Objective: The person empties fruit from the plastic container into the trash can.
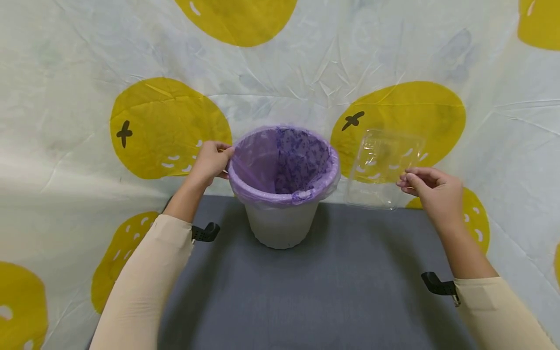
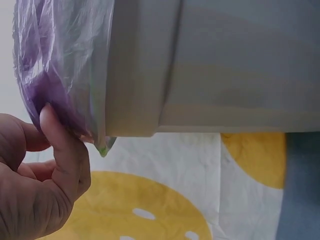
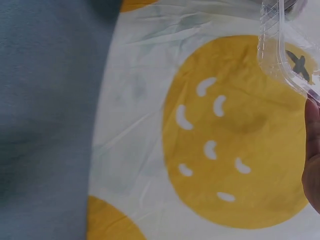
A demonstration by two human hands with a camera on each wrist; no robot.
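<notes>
A pale trash can [image 1: 280, 226] stands upright, with a purple patterned garbage bag [image 1: 282, 198] lining it and folded over the rim. My left hand [image 1: 212, 160] is at the rim's left side, its thumb and fingers holding the bag-covered edge. The left wrist view shows those bent fingers [image 2: 67, 150] against the bag's outer fold [image 2: 60, 100]. To the right of the can, my right hand [image 1: 435, 194] pinches the edge of a clear plastic container [image 1: 378, 170], held up in the air. Only part of that container [image 3: 272, 55] and hand [image 3: 312, 155] appears in the right wrist view.
The can stands on a dark grey surface [image 1: 280, 296]. Behind it and at both sides hangs a whitish cloth [image 1: 280, 73] with large yellow shapes. Black wrist mounts [image 1: 207, 232] stick out from both sleeves.
</notes>
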